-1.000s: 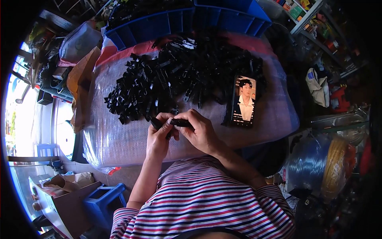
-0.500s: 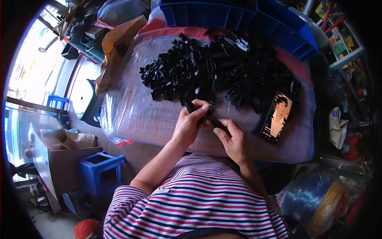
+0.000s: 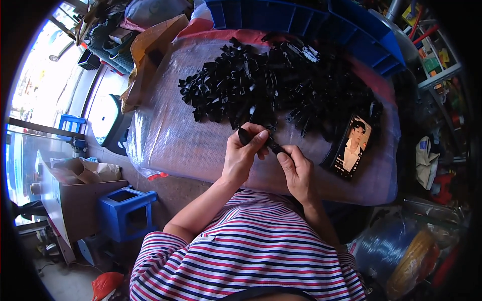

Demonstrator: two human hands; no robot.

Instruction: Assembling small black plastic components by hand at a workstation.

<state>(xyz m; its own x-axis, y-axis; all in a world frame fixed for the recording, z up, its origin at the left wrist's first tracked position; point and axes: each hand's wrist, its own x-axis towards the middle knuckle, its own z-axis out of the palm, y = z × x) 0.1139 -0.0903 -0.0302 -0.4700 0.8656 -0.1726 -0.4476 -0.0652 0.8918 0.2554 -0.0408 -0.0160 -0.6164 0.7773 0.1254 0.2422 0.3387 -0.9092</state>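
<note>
My left hand (image 3: 240, 156) is closed with thumb and fingers around a narrow black strip-like piece. One dark end of it sticks up beside the index finger. My right hand (image 3: 300, 173) pinches the lower right end of a black strip (image 3: 274, 146) that runs between both hands. Whether this is one piece or two joined ones, I cannot tell. Just beyond my fingers lies a wide heap of small shiny black pieces (image 3: 241, 85), some bent, some long and thin. Both hands hover over the near part of a woven, plastic-wrapped bale (image 3: 201, 150).
A phone (image 3: 350, 145) with a lit screen leans at the heap's right. Behind the heap stand blue plastic bins (image 3: 266, 17). A blue stool (image 3: 128, 208) and an open carton (image 3: 93, 188) are at left. A wrapped spool (image 3: 396, 251) sits at lower right.
My right hand has drawn slightly away from the left, and more of the black strip shows between them. The left hand keeps its grip. The whole view has shifted a little.
</note>
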